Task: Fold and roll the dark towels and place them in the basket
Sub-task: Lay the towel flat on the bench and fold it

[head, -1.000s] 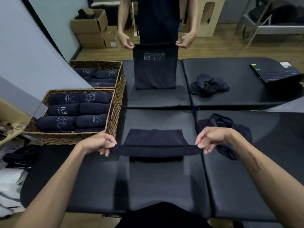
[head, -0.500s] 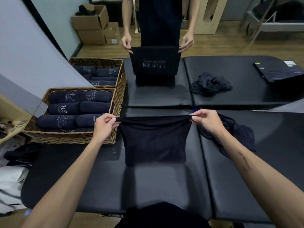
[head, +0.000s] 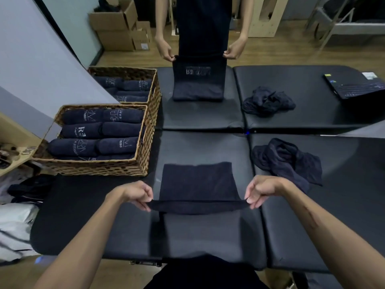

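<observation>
**Towel mid-fold, both hands pinching near edge**

Dark towel (head: 198,184) lies on the black padded table (head: 187,236), far part flat, near edge lifted off the surface. Left hand (head: 133,195) pinches the near-left corner, fingers curled round the cloth. Right hand (head: 264,189) pinches the near-right corner the same way. Edge is stretched taut between them.

Near wicker basket (head: 100,166) sits left of the towel, holding rolled dark towels in rows. Second basket (head: 153,94) just behind it, also loaded. Crumpled towel pile (head: 289,161) to the right. Across the table another person holds a towel (head: 199,80) by its top corners. Laptop (head: 354,85) far right.
</observation>
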